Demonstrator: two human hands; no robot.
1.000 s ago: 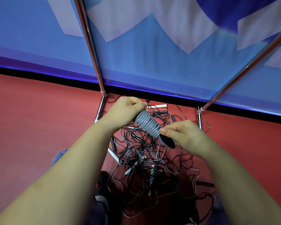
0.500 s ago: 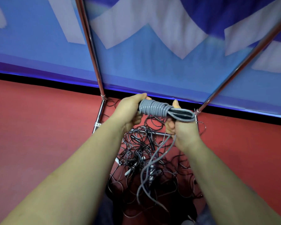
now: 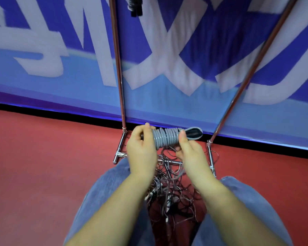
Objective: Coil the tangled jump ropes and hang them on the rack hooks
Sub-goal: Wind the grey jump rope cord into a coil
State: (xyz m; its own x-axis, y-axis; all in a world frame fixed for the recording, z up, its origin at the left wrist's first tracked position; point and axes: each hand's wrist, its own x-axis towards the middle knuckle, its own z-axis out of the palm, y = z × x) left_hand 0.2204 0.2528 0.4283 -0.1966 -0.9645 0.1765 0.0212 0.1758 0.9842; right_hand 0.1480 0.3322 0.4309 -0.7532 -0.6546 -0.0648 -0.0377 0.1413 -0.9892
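A grey jump rope (image 3: 165, 138) is wound into a tight coil with a small loop (image 3: 194, 133) sticking out at its right end. My left hand (image 3: 141, 148) grips the coil's left end. My right hand (image 3: 188, 150) pinches its right end just below the loop. A loose grey tail hangs down from the coil between my wrists. Beneath the hands, a tangled pile of dark and grey jump ropes (image 3: 169, 194) lies on the red floor. The chrome rack's two uprights (image 3: 118, 68) rise behind the coil. A coiled rope (image 3: 135, 5) hangs at the top edge.
The rack's base bars (image 3: 120, 148) stand on the red floor (image 3: 43, 166) against a blue banner wall (image 3: 167, 50). My knees in blue jeans (image 3: 103, 192) sit on either side of the rope pile. The right upright (image 3: 245, 80) leans diagonally.
The view has tilted upward, showing more banner and a hanging coil at the top. Both hands have turned the grey coil level and hold it higher, and my knees are now in view.
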